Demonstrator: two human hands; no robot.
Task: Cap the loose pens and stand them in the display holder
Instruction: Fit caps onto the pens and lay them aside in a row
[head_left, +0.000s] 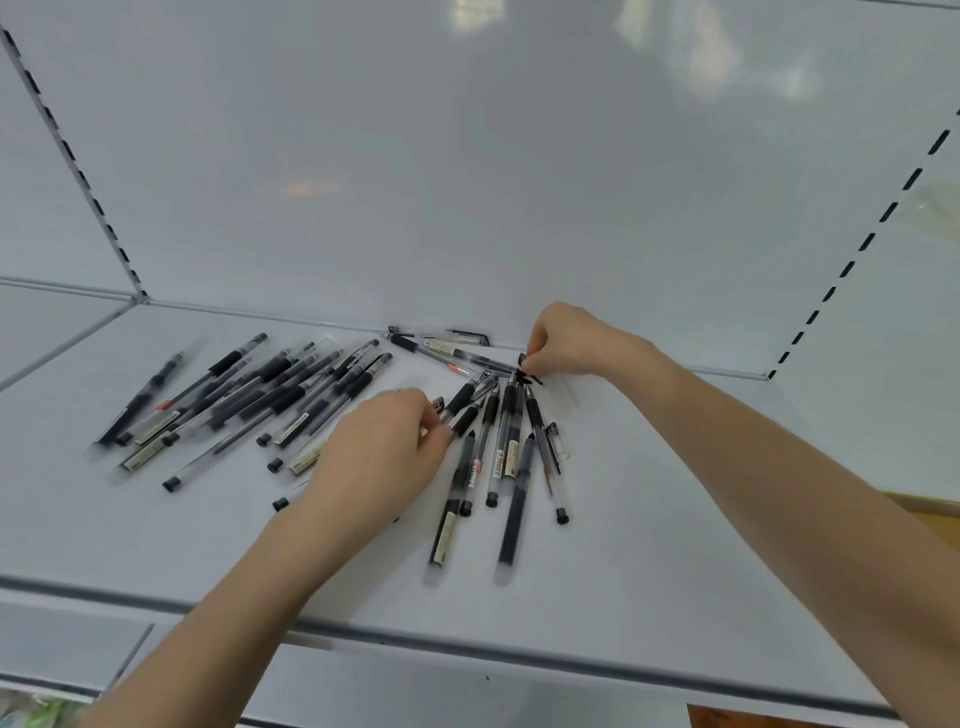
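Several black gel pens with clear barrels lie loose on a white shelf (649, 545). One heap (249, 400) sits at the left; a fan of pens (504, 447) lies at the centre. My left hand (384, 457) rests over the gap between them, its fingertips pinching a pen (460, 402) by the black grip. My right hand (576, 343) is further back near the rear wall, pinching a small black cap (524, 361) above the tips of the fanned pens. No display holder is in view.
Two more pens (447, 345) lie along the back wall of the shelf. The shelf's front edge (467, 647) runs across below my forearms. Slotted uprights stand at the left (72, 161) and right (857, 249).
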